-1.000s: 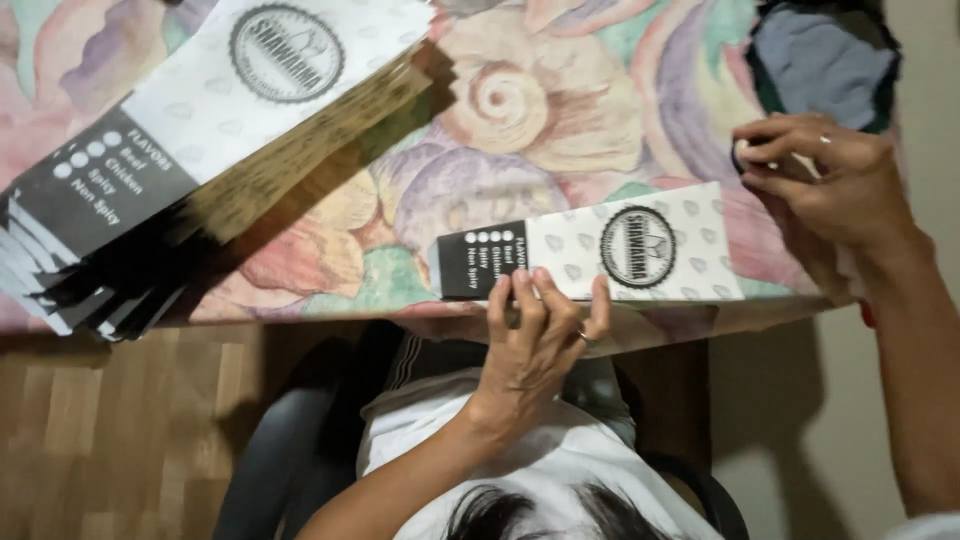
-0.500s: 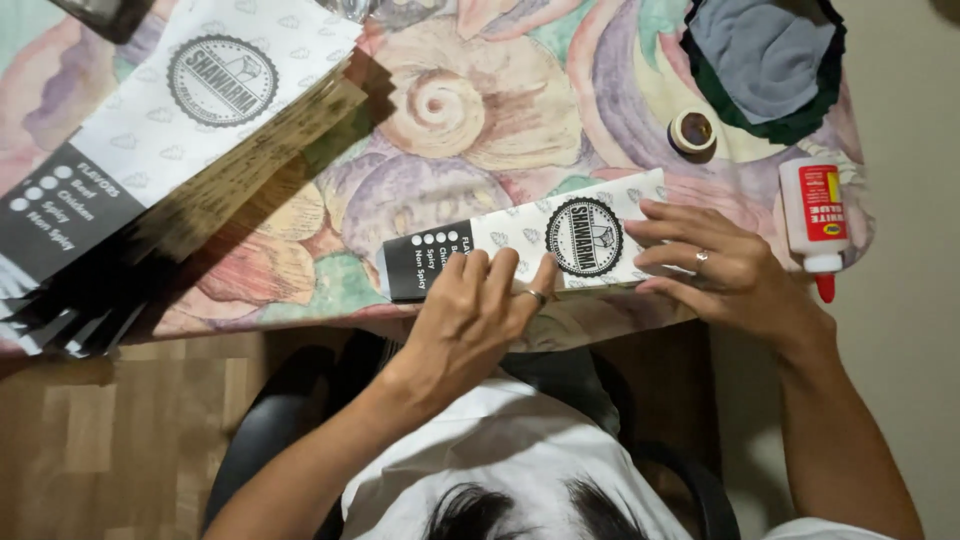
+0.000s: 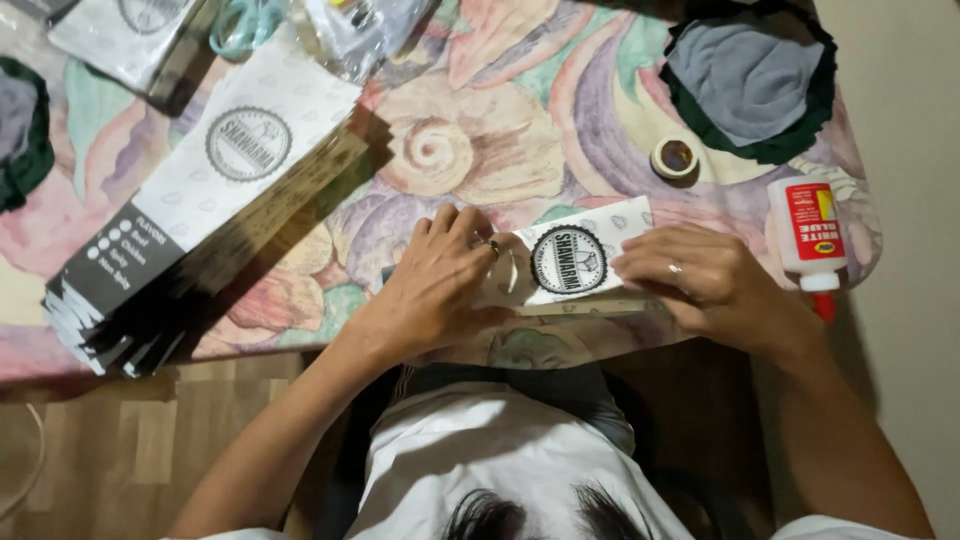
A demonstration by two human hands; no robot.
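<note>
Paper sleeve [image 3: 570, 262] — pinned under both hands

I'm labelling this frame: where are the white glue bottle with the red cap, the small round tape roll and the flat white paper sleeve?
white glue bottle [image 3: 806, 235], head view, on its label.
small round tape roll [image 3: 675, 157], head view, on its rim.
flat white paper sleeve [image 3: 568, 260], head view, on its round printed emblem.

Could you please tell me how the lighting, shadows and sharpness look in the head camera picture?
Head view: warm indoor light; the stack of flat printed sleeves casts a hard dark shadow toward the table edge; the left hand and right hand on the paper sleeve are fairly sharp; the glue bottle looks bright; the floor below lies dim.
</note>
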